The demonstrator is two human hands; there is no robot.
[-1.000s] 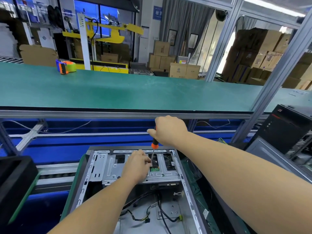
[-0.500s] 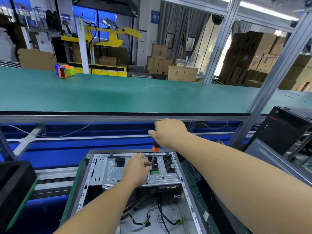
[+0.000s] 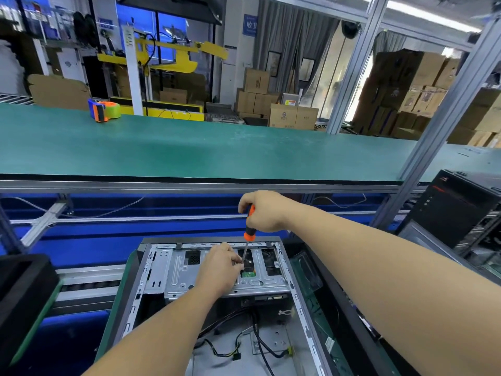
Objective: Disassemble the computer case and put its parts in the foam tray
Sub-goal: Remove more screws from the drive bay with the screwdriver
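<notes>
Warehouse clutter fills the back of your view: stacked cartons, a yellow frame, and a long green bench (image 3: 217, 150) running edge to edge, with a tape gun (image 3: 103, 109) near its far left edge.

At the left edge, below the bench, sits a black foam tray (image 3: 24, 289); nothing shows in the little of it that is visible, so I judge that no parts have gone in yet.

Ahead of you lies the case (image 3: 217, 308), side panel off, on a green mat by the blue conveyor. Its drive cage (image 3: 176, 275) sits at the far end, and loose cables (image 3: 257, 346) trail across the floor of the case, so the opening step looks done while the inner parts remain.

Your left hand (image 3: 221, 268) rests on the cage, fingertips pinched around the screwdriver (image 3: 248, 241) tip, steadying it at what is probably a screw; the screw itself is hidden. Your right hand (image 3: 264, 211) is wrapped round the orange handle, above the far rim of the case, shaft nearly upright.

You appear to be in the middle of undoing a cage fastener. Most of the job lies ahead: cage, drive, cables, and the transfer to the tray.

To the right stands a second black case (image 3: 458, 204), just beyond your right forearm.
</notes>
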